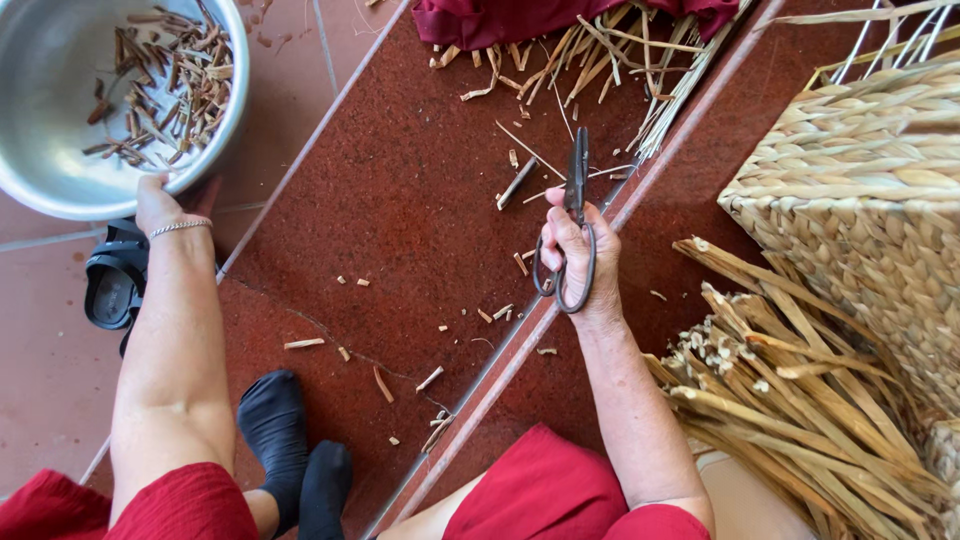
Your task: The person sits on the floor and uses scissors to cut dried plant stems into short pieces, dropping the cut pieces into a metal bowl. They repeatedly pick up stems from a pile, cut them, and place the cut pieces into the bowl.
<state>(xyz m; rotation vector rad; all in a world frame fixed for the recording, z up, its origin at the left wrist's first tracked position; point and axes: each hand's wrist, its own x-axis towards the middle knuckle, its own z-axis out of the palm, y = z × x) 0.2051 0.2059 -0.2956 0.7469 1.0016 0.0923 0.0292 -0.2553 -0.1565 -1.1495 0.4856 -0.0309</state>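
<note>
Your right hand [575, 255] closed its grip on black scissors [572, 215], blades shut, pointing away from it. Your left hand [160, 205] gripped the metal bowl [50, 80] rim, cut stalk pieces [165, 85] lying just beyond that grip.

Bright, even daylight from above, with soft short shadows beneath the round shiny metal bowl [60, 110] and dark iron scissors [572, 225], mild glare inside the bowl, sharp focus throughout, and slight wide-angle stretching toward the corners.
</note>
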